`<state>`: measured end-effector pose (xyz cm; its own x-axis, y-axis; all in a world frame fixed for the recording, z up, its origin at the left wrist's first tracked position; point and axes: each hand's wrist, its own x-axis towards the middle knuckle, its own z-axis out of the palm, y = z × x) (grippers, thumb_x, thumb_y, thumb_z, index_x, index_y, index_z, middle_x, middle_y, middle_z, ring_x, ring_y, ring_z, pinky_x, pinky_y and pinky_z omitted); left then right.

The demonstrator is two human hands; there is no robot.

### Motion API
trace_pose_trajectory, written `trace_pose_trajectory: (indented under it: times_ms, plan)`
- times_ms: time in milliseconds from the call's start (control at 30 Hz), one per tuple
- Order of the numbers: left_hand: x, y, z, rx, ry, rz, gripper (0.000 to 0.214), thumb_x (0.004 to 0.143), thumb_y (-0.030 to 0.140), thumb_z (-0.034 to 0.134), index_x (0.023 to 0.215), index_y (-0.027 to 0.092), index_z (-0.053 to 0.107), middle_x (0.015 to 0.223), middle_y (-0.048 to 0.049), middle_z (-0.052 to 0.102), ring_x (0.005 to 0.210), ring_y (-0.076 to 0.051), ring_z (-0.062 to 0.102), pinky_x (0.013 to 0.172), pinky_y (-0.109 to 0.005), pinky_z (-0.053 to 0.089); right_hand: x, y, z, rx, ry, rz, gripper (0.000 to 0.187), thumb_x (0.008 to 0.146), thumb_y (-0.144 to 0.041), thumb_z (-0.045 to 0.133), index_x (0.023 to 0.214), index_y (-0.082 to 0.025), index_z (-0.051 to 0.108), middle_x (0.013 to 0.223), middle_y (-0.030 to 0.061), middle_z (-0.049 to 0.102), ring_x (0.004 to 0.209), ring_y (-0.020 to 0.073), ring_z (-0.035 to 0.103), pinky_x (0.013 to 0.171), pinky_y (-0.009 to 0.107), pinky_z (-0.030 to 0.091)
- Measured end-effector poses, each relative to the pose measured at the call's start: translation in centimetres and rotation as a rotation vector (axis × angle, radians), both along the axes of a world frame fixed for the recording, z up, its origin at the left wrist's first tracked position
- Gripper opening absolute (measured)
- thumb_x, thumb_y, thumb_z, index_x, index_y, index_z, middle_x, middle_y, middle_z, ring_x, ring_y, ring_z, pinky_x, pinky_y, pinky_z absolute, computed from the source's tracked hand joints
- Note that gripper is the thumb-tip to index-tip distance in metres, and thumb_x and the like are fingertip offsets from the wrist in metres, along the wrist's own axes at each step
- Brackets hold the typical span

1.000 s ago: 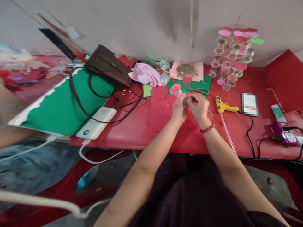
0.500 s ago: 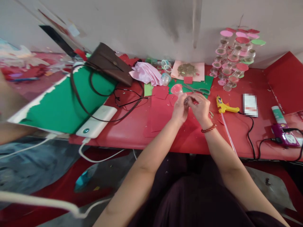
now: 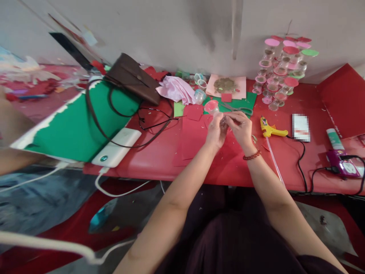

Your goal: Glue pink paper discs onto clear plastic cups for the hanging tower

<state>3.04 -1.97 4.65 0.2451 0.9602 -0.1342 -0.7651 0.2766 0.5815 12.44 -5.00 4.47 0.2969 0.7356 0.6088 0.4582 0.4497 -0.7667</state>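
My left hand (image 3: 216,131) is closed round a clear plastic cup piece (image 3: 211,107) with a pinkish-red rim, which pokes out beyond the thumb. Close beside it, my right hand (image 3: 240,125) has its thumb and fingertips pinched together at the near end of this piece. Whatever lies between those fingertips is too small and hidden to make out. Both hands are over red paper sheets (image 3: 194,137). Just beyond them, grey scissors (image 3: 239,110) lie on green paper (image 3: 251,99). To the right is a yellow glue gun (image 3: 272,129) with a clear glue stick in it.
Stacked clear cups with coloured discs (image 3: 281,72) stand at the back right. A pink cloth (image 3: 178,89), brown bag (image 3: 132,78), green board (image 3: 74,121) and white power bank (image 3: 116,146) are on the left. A purple power device (image 3: 343,163) sits at right. Another person's arm (image 3: 17,133) shows at far left.
My right fingertips have shifted slightly at the cup piece, and the piece has tilted a little in my left hand. The things on the table stay put.
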Motion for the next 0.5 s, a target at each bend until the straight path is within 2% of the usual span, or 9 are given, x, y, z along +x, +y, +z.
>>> trace_pose_trajectory:
  times_ms: [233, 367, 500]
  plan:
    - [0.07, -0.06, -0.6, 0.049, 0.007, -0.035, 0.022, 0.093, 0.023, 0.071, 0.074, 0.019, 0.06, 0.07, 0.0036, 0.058, 0.068, -0.01, 0.06, 0.074, -0.024, 0.047, -0.33, -0.03, -0.37, -0.018, -0.021, -0.072, 0.016, 0.088, -0.018, 0.067, 0.088, -0.024, 0.081, 0.091, 0.0036, 0.08, 0.087, 0.0178, 0.073, 0.08, 0.032, 0.061]
    - [0.16, -0.3, -0.55, 0.032, 0.059, -0.025, 0.021, 0.093, 0.025, 0.071, 0.075, 0.019, 0.062, 0.074, 0.0019, 0.063, 0.071, -0.011, 0.062, 0.077, -0.024, 0.047, -0.63, 0.0, -0.64, -0.044, -0.022, -0.119, 0.018, 0.085, -0.015, 0.065, 0.086, -0.024, 0.08, 0.088, 0.0022, 0.08, 0.082, 0.017, 0.073, 0.079, 0.032, 0.061]
    - [0.14, -0.37, -0.35, 0.049, 0.07, -0.036, 0.019, 0.095, 0.024, 0.068, 0.076, 0.019, 0.065, 0.076, 0.0008, 0.065, 0.071, -0.01, 0.062, 0.074, -0.024, 0.046, -0.64, 0.01, -0.65, -0.043, 0.013, -0.144, 0.018, 0.087, -0.016, 0.062, 0.084, -0.024, 0.078, 0.084, 0.0021, 0.078, 0.077, 0.0161, 0.072, 0.075, 0.03, 0.06]
